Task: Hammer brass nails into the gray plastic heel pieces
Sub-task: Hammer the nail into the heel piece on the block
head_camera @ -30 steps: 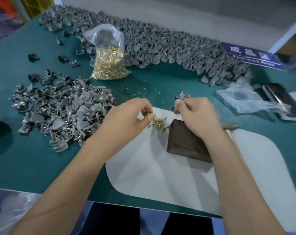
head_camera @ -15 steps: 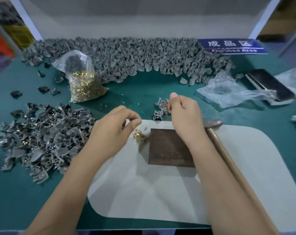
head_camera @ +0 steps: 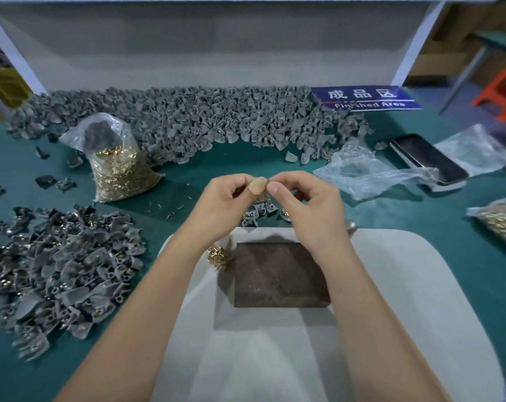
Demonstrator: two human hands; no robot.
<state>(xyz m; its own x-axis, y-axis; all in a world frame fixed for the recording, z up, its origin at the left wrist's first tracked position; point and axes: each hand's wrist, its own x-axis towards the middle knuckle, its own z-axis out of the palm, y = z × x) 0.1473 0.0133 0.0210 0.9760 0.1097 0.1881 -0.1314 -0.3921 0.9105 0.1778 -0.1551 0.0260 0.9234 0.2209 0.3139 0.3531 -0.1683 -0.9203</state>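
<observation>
hands (head_camera: 267,185) fingertips together, pinching sth small | above block (head_camera: 280,275) far edge

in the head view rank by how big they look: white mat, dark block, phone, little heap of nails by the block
1. white mat
2. dark block
3. phone, though it lies farther from the camera, so this is unsure
4. heap of nails

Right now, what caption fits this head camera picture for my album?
Two hands, left hand and right hand, pinch something tiny above a dark block.
</observation>
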